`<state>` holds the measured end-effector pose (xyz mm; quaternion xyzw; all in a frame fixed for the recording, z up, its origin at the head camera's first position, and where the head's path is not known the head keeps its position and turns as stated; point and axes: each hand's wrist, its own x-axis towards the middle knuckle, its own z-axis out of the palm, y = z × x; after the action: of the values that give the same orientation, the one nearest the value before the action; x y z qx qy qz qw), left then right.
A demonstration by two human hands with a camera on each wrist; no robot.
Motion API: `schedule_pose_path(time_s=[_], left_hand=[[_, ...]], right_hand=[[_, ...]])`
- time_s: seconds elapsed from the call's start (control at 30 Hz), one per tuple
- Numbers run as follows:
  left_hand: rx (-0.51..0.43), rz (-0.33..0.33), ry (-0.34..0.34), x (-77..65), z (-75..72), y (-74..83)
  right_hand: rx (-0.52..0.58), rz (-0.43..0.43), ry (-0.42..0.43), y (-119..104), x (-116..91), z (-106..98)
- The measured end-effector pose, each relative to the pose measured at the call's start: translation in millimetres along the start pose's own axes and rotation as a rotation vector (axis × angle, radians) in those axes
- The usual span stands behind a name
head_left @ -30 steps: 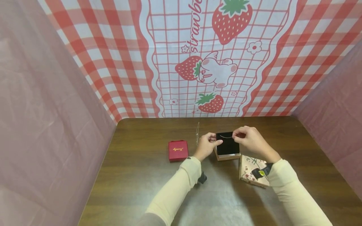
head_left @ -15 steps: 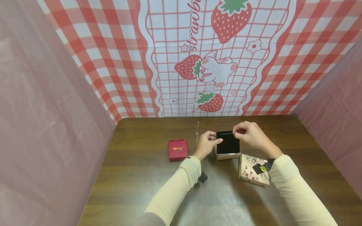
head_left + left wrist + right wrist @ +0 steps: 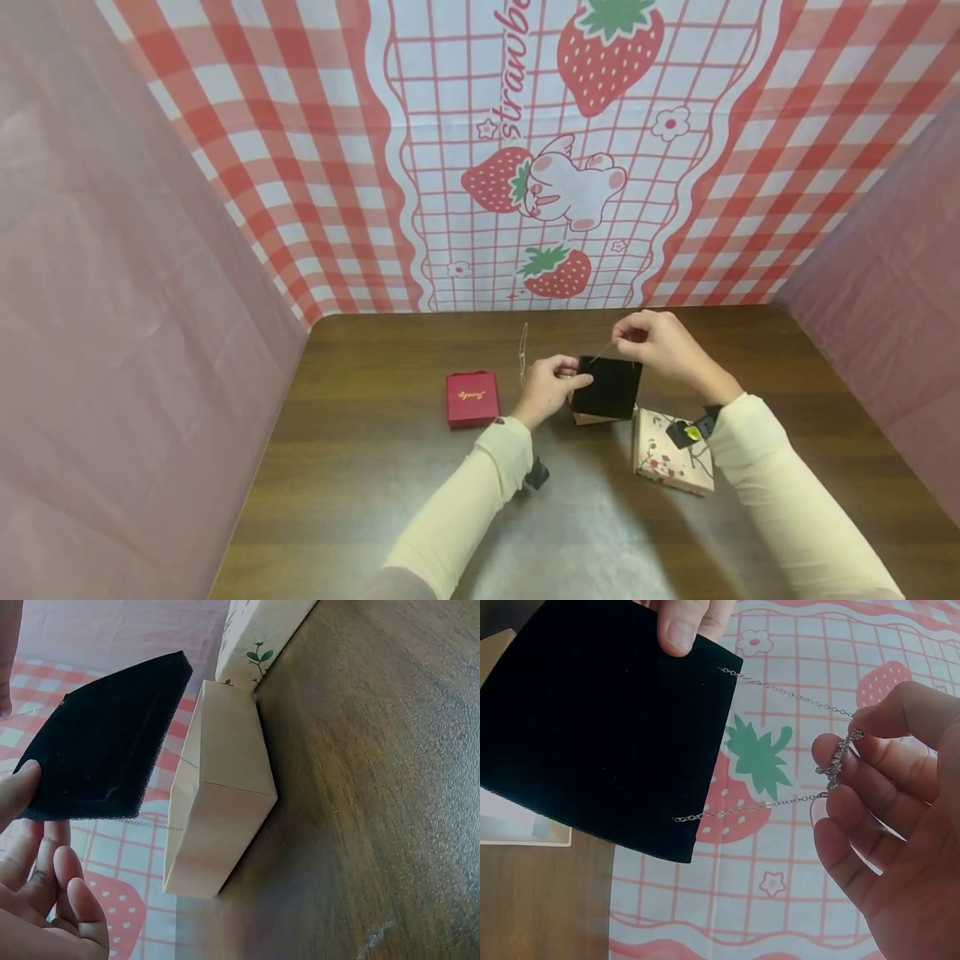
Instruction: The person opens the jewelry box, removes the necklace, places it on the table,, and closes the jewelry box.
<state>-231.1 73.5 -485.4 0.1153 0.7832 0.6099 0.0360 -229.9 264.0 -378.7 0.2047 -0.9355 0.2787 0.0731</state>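
My left hand (image 3: pixel 551 386) pinches the left edge of a black velvet jewelry pad (image 3: pixel 611 390) between thumb and fingers. The pad is tilted above an open cream box base (image 3: pixel 232 832). To its upper right, my right hand (image 3: pixel 658 346) pinches a silver necklace (image 3: pixel 787 691) at its sparkling pendant (image 3: pixel 838 759). In the right wrist view, two strands of chain run taut from the pendant to the pad's edge, where they pass into or behind it. The rest of the chain is hidden.
A floral box lid (image 3: pixel 671 467) lies right of the base, below my right wrist. A closed red box (image 3: pixel 472 400) with gold lettering sits to the left. Another thin chain (image 3: pixel 522 354) lies on the wooden table (image 3: pixel 360 467) behind my left hand.
My right hand has moved up and away from the pad, drawing the pendant and chain off its face. The pad has shifted slightly right and tilted; my left hand keeps its grip.
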Motion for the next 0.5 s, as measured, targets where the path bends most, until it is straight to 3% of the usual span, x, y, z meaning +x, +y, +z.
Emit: schedule_pose_path(time_s=[0.5], left_hand=[[0.005,0.066,-0.066,-2.8,-1.9,2.8]], right_hand=[[0.03,0.053,-0.058,3.3,13.3,0.5]])
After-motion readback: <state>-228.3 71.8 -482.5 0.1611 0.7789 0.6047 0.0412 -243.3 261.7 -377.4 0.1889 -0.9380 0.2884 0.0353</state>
